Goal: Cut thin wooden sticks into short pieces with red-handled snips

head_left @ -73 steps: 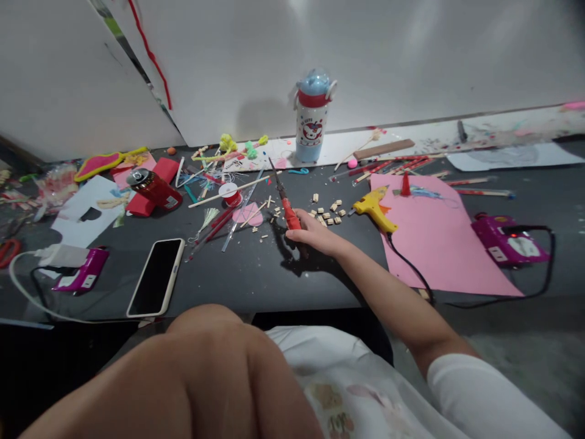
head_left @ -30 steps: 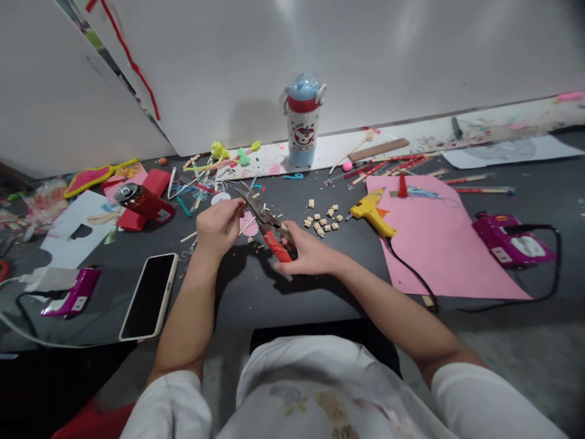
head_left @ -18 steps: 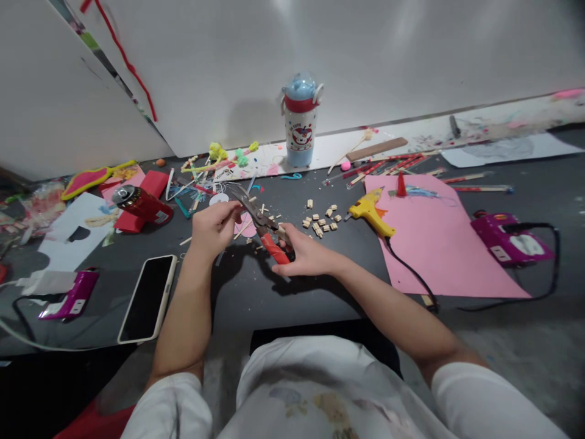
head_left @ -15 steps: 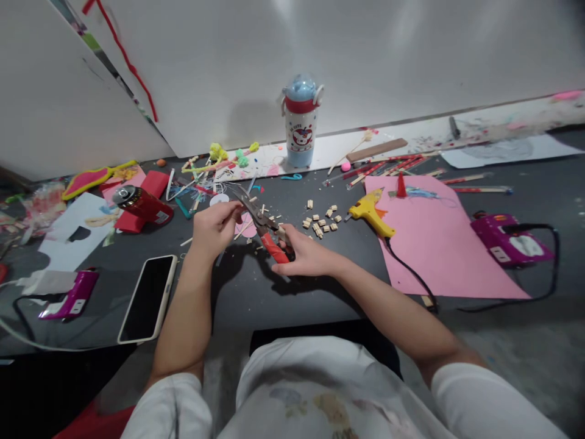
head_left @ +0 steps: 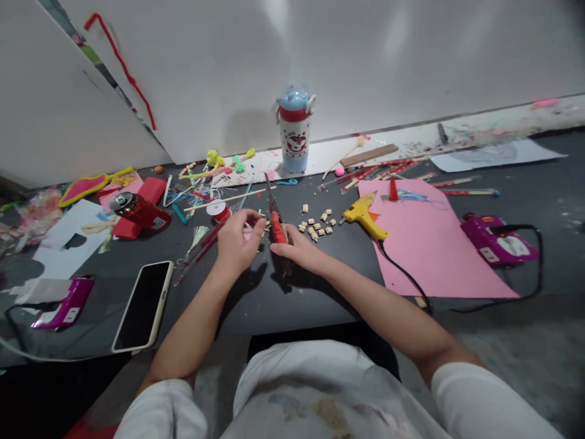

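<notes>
My right hand point(head_left: 304, 249) is wrapped round the red handles of a pair of pliers point(head_left: 276, 227), whose dark metal jaws point away from me. Just left of the pliers is my left hand point(head_left: 238, 239), its thumb and fingers drawn together. Whatever lies between those fingers is too small or hidden to make out. Small pieces of cut wooden stick point(head_left: 315, 233) are scattered to the right of the pliers. A thin wooden stick point(head_left: 223, 199) and a spool of red thread point(head_left: 219, 211) are beyond my left hand.
A yellow glue gun point(head_left: 365, 216) rests at the edge of pink paper point(head_left: 434, 250). At the back stands a water bottle point(head_left: 295, 131). On the left are a phone point(head_left: 142, 306), a tilted drink can point(head_left: 139, 210) and a purple power strip point(head_left: 68, 303); another purple power strip point(head_left: 498, 241) is at right.
The pliers have swung from pointing left to pointing nearly straight ahead. My left hand has come away from the jaws, moving nearer to me and right, beside the handles.
</notes>
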`<state>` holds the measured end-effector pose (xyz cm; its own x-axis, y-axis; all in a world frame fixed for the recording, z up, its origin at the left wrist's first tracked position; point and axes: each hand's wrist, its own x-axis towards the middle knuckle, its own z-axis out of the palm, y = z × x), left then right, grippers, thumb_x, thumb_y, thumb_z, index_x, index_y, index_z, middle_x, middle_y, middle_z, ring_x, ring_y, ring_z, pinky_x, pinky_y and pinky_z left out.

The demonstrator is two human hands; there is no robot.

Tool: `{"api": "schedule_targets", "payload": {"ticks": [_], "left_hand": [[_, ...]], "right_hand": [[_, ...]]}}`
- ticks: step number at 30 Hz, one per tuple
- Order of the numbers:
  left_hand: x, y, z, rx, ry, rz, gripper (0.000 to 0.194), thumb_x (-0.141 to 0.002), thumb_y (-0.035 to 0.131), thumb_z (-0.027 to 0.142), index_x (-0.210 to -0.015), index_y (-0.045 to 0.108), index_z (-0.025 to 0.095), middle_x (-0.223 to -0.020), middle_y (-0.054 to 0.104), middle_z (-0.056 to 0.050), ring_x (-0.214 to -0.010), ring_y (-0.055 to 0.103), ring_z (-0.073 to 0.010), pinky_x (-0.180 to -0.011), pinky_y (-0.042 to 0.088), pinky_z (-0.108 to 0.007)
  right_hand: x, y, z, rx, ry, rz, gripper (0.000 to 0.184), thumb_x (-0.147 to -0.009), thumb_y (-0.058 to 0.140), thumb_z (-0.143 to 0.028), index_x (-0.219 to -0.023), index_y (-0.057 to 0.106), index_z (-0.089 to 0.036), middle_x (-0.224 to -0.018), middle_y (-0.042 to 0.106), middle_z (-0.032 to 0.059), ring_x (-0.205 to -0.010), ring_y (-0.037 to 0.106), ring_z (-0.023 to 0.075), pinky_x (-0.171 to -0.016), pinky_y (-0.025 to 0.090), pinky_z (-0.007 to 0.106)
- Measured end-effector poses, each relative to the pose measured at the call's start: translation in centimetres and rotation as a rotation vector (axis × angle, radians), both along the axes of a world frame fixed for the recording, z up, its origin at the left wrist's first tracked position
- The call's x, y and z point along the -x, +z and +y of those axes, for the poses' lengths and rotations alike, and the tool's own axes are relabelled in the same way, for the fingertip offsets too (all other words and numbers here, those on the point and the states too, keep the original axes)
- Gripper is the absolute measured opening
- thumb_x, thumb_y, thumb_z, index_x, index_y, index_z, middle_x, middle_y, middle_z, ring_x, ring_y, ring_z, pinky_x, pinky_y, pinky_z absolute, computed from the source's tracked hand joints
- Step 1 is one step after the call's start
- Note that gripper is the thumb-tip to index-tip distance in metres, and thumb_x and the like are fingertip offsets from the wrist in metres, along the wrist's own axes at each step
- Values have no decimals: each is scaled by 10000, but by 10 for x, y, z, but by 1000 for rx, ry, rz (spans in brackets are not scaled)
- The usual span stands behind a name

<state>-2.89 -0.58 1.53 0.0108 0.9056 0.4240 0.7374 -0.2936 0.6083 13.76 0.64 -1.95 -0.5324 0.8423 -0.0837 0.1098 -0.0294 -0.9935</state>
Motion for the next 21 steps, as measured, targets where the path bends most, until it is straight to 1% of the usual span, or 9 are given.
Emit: {"api": "schedule_targets", "payload": {"ticks": [2, 4, 7, 9, 11, 13, 15, 18, 21], "left_hand": [[-11, -8, -3, 198, -196, -252, 472, -815, 534, 516, -1136, 538, 170, -1068, 635, -115, -946, 604, -224, -825, 471, -366], [-21, -16, -6, 323, -290, -425, 649, -707, 652, 542, -1227, 491, 187, -1247, 561, -135, -1102, 556, -263, -918, 449, -396], [-33, -23, -10, 468, -303, -636, 775, -605, 731, 542, -1255, 473, 208, -1319, 506, -129, -1139, 536, -274, -950, 439, -403], [-37, -24, -12, 515, -291, -741, 789, -585, 754, 514, -1259, 464, 224, -1338, 490, -116, -1144, 532, -261, -949, 441, -382], [-39, -24, -13, 535, -267, -840, 755, -592, 758, 482, -1245, 468, 236, -1350, 483, -99, -1151, 526, -245, -943, 443, -353], [-40, -23, -14, 561, -236, -943, 681, -614, 745, 465, -1203, 491, 234, -1324, 509, -89, -1111, 544, -223, -906, 456, -324], [-40, -22, -13, 603, -213, -1006, 595, -632, 734, 445, -1141, 523, 220, -1244, 563, -83, -1012, 579, -197, -842, 472, -298], [-40, -19, -11, 629, -207, -1008, 499, -628, 742, 409, -1042, 557, 202, -1041, 624, -51, -815, 589, -143, -737, 471, -261], [-39, -15, -10, 615, -218, -973, 463, -617, 747, 397, -991, 566, 192, -893, 617, -16, -688, 551, -107, -666, 452, -243]], "right_hand": [[2, -2, 1, 6, -25, 34, 457, -700, 640, -466, -972, 416, -174, -817, 502, 1, -737, 523, 150, -672, 453, 306], [4, -5, 1, -12, -37, 67, 505, -665, 685, -441, -998, 421, -167, -869, 529, 19, -784, 541, 162, -726, 468, 326], [6, -9, 2, -62, -44, 74, 586, -650, 711, -416, -1076, 404, -154, -957, 551, 54, -864, 563, 187, -802, 473, 361], [6, -12, 1, -79, -41, 59, 602, -660, 704, -395, -1111, 387, -155, -998, 557, 70, -905, 569, 202, -829, 470, 378], [7, -14, 0, -86, -39, 49, 602, -653, 700, -357, -1123, 382, -156, -1050, 554, 87, -956, 568, 215, -861, 463, 390], [7, -14, -2, -101, -34, 38, 595, -643, 684, -308, -1135, 388, -151, -1106, 535, 103, -999, 559, 221, -885, 458, 397], [8, -12, -4, -123, -22, 23, 614, -650, 658, -280, -1177, 376, -146, -1148, 512, 116, -1019, 552, 219, -888, 463, 398], [8, -9, -5, -130, 5, 26, 735, -667, 650, -288, -1290, 287, -146, -1222, 479, 141, -1041, 552, 214, -887, 477, 391], [8, -8, -5, -120, 19, 71, 804, -673, 655, -295, -1337, 227, -145, -1269, 464, 158, -1088, 549, 221, -907, 480, 387]]}}
